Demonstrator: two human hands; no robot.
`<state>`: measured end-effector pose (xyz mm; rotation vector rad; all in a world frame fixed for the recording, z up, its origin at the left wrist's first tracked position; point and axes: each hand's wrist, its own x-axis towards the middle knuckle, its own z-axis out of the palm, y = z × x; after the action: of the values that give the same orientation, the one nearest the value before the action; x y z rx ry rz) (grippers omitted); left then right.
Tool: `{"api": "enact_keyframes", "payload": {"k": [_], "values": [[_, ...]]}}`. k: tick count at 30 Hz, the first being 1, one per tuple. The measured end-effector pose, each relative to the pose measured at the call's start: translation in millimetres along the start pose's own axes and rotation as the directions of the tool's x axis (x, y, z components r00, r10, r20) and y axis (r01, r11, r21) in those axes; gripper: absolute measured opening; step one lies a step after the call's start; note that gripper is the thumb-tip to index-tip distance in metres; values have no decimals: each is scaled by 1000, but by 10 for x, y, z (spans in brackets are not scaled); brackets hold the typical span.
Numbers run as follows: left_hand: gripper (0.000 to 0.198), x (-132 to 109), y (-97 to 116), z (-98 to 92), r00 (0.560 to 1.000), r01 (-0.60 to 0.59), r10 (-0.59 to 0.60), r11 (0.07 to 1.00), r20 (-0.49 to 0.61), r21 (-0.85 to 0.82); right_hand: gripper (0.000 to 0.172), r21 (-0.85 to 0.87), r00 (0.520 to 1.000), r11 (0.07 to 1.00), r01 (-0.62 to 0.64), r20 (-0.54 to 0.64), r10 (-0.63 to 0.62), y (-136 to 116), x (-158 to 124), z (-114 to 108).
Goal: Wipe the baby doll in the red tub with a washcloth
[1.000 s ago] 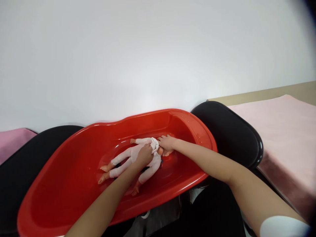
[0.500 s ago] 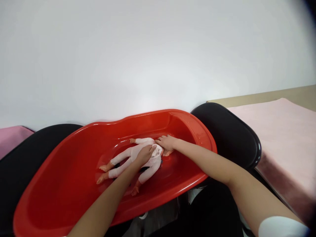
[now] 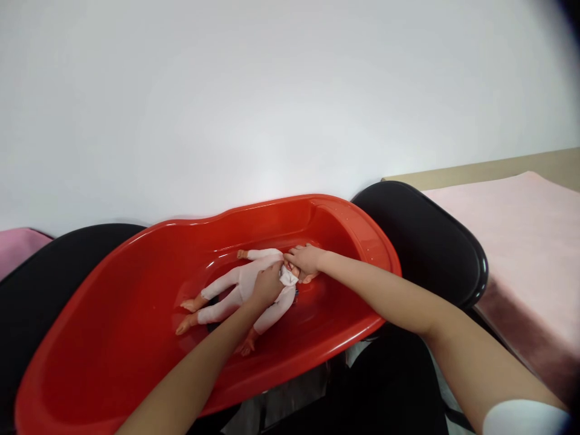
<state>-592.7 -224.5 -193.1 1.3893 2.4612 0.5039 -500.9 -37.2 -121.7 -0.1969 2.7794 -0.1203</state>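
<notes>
A doll in pale pink clothes lies on its back in a red tub, its feet to the left and its head to the right. My left hand is closed over the doll's chest, gripping a white cloth bunched at its neck. My right hand rests with spread fingers on the doll's head, which it mostly covers. The doll's arms lie out to either side.
The tub stands across a black chair on the right and another black surface on the left. A pink-covered table is at the right. Behind is a white wall.
My left hand has shifted slightly up the chest, and the white cloth looks flatter at the neck. The view has moved a little. My right hand stays on the head.
</notes>
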Motion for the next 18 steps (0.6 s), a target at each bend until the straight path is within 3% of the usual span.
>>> {"api": "enact_keyframes", "payload": {"k": [4,8,14,16,18], "values": [[47,-28,48,-31,997,77,-77,997,3,-5,75,37,1000,999,3,18,-4,29,24,9],[55,-30,-9,-31,997,67,-68,997,-25,-44,75,56,1000,998,5,4,-5,76,62,59],[62,28,-93,-2,982,82,-127,954,-140,-287,82,43,999,999,-27,-24,28,117,110,136],[65,72,-123,69,983,28,-75,964,-168,-266,84,42,999,999,-27,-26,29,116,115,142],[71,111,-177,164,984,-93,70,986,-163,-140,87,39,1000,999,-24,-16,25,119,114,143]]}}
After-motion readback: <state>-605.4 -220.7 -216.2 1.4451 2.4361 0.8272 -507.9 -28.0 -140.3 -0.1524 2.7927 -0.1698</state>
